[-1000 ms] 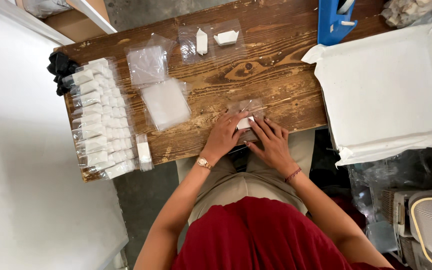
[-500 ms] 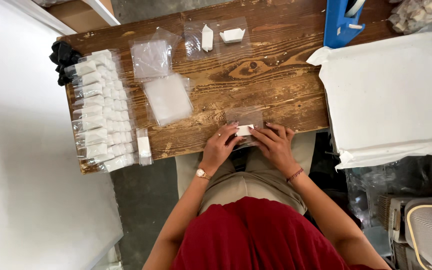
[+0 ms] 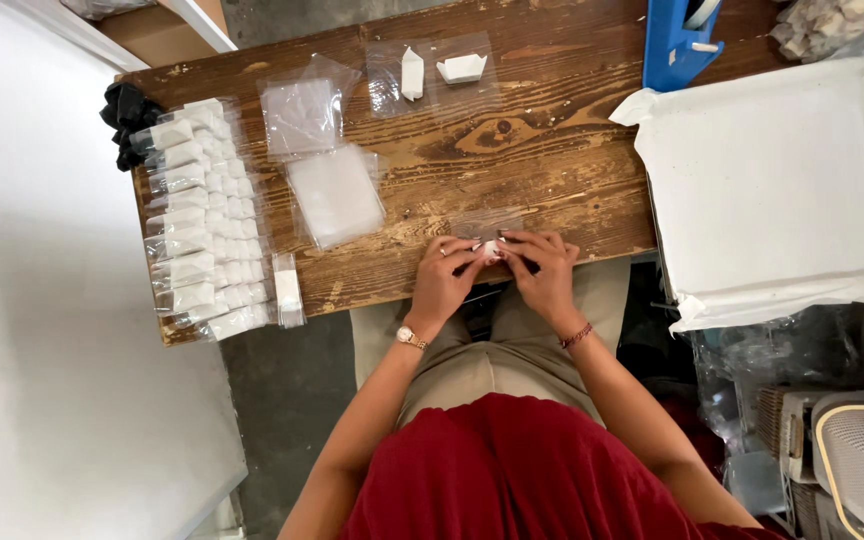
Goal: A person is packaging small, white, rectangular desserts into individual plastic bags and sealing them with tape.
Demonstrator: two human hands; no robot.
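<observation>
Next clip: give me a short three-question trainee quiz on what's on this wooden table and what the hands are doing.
1. True or false: both hands meet on one small white piece at the table's near edge.
2. Where do the filled clear bags lie? A) left end of the table B) on the white tray C) on the lap
3. What colour is the tape dispenser at the far edge?

Key
1. True: left hand and right hand pinch the small white piece.
2. A: filled clear bags.
3. Blue: tape dispenser.

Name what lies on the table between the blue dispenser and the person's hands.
Head view: bare wood only between the blue dispenser and the hands, which pinch a small white piece.
</observation>
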